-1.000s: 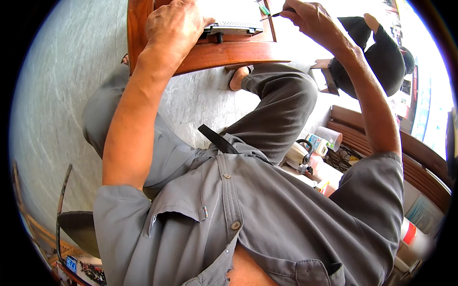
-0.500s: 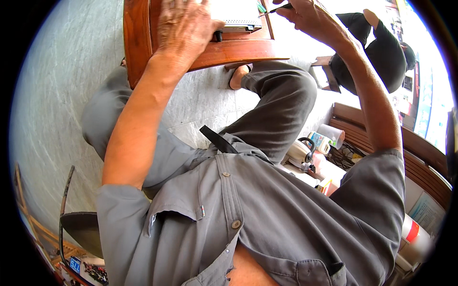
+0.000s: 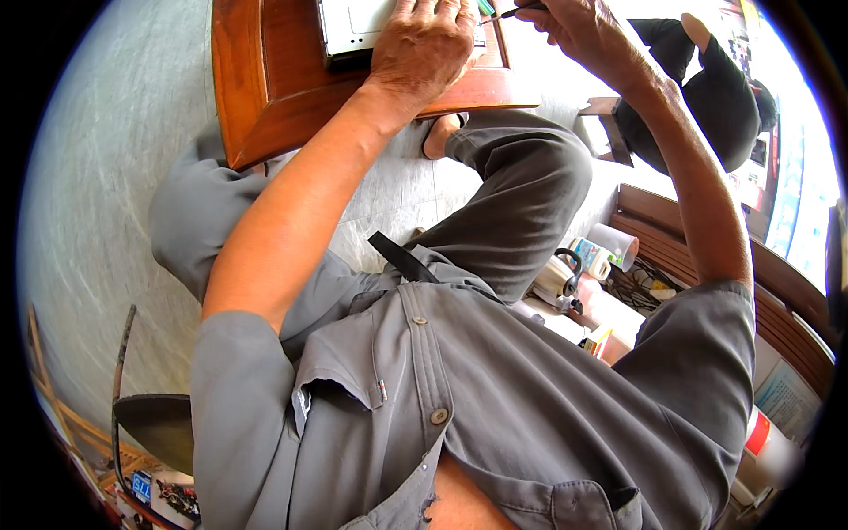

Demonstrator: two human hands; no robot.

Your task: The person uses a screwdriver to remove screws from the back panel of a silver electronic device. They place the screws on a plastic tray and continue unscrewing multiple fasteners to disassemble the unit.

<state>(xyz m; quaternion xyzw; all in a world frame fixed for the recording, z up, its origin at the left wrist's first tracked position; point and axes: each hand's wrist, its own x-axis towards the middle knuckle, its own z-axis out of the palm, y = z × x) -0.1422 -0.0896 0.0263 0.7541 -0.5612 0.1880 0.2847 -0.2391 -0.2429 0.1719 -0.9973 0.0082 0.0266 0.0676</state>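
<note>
A flat silver metal-cased device (image 3: pixel 360 19) lies on a brown wooden stool top, cut off by the upper picture edge. My left hand (image 3: pixel 424 49) lies over its right front part, fingers across the top and thumb down at the side, gripping it. That hand hides the device's front corner. To the right, my right hand (image 3: pixel 583 31) is closed round a slim dark-handled screwdriver (image 3: pixel 512 12). Its thin shaft points left at the device's right side; whether the tip touches is hard to tell. Something green shows beside the shaft.
The wooden stool top (image 3: pixel 243 79) stands before my knees. A person in dark clothes (image 3: pixel 720 110) sits at the upper right. By my right side, a slatted wooden bench (image 3: pixel 658 230) borders a kettle (image 3: pixel 556 274), a white jug (image 3: pixel 590 256) and cables. A dark chair (image 3: pixel 159 424) stands at lower left.
My left hand has moved right across the device, uncovering its left part and covering its front right. My right hand, with the screwdriver, has shifted slightly right.
</note>
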